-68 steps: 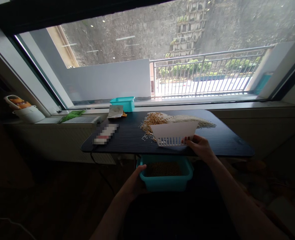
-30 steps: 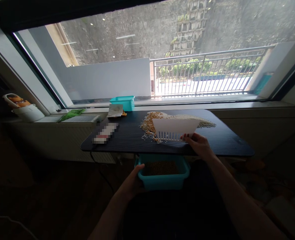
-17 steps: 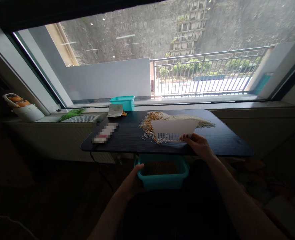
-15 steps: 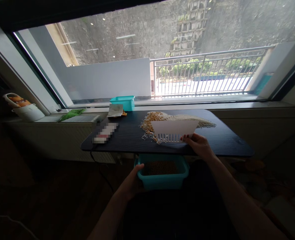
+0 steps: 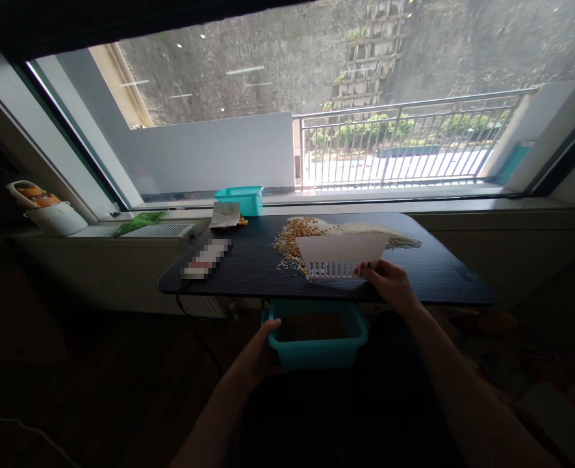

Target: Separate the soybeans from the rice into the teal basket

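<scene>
My right hand (image 5: 390, 286) grips the right end of a white slotted plastic basket (image 5: 342, 256) standing on its edge on the black table (image 5: 248, 270). Behind the basket lies a heap of yellow grains (image 5: 295, 234) mixed with white rice (image 5: 365, 229). My left hand (image 5: 259, 355) holds the left rim of a teal tub (image 5: 319, 337), kept just below the table's front edge. The tub contains brownish-yellow grains.
A second teal tub (image 5: 241, 199) and a small paper packet (image 5: 225, 214) sit at the table's back left by the window. A flat blurred item (image 5: 205, 259) lies on the left of the table. A white pot (image 5: 56, 220) and a green bag (image 5: 139, 223) rest on the sill.
The white basket went from near the front edge back into the grain heap, then crept slightly toward me. The teal tub shifted a little to the left; my left hand keeps its hold.
</scene>
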### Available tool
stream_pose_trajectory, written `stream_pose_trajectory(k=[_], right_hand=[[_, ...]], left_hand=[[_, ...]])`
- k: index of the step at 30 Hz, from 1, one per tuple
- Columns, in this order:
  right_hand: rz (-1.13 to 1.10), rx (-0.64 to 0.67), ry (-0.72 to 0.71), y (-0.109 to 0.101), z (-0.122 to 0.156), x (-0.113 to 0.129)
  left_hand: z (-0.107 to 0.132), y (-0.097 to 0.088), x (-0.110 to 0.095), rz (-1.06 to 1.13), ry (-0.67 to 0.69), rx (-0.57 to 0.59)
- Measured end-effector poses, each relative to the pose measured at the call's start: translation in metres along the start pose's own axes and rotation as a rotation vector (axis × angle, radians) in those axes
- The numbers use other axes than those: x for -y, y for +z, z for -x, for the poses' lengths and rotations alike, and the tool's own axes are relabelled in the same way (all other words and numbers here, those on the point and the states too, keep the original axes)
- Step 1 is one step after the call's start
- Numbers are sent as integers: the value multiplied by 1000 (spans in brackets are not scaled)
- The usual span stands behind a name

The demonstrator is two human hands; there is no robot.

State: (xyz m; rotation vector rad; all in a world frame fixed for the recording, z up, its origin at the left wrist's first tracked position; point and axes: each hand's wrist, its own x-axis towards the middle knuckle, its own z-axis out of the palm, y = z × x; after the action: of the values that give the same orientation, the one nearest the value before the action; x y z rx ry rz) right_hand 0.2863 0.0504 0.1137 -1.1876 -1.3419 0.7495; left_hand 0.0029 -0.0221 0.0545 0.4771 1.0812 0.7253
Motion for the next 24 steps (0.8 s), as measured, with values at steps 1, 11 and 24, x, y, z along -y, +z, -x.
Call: stream_pose_trajectory(k=[1,11,24], right_hand=[[-5,-3,-3,0,0,0],[12,12,26,0,0,1],[42,47,2,-3,1,2]], left_hand=[[0,0,0,-1,0,-3],[0,1,1,-3,6,-1],[1,1,0,-19,9,-9]])
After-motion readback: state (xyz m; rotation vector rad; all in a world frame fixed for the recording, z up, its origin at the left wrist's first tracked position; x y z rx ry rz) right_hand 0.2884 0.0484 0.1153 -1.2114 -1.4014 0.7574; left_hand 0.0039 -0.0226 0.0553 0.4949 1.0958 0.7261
